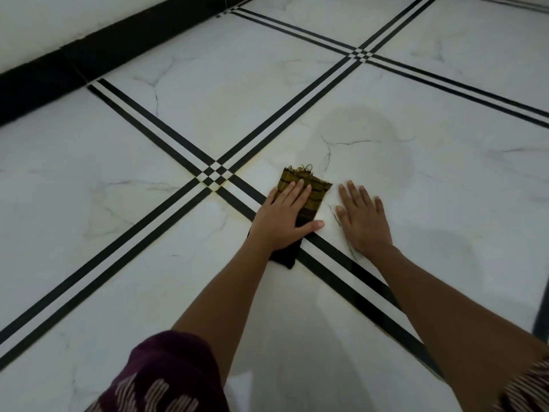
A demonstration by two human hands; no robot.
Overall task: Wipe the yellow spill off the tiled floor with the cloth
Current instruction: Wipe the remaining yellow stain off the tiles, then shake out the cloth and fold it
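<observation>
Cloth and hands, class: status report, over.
Left hand flat, pressing cloth across the black stripe. Right hand flat on tile beside it. Faint yellow residue at stripe crossing, left of cloth.

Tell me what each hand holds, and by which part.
Nothing is held in a grip. The left hand presses flat on the folded cloth's middle; the right hand lies flat on the floor.

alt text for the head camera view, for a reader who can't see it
A person's left hand presses flat on a folded olive-yellow cloth on a white tiled floor with black double lines, while the right hand rests flat on the tile beside it. Faint yellow residue shows at the line crossing just left of the cloth.
</observation>
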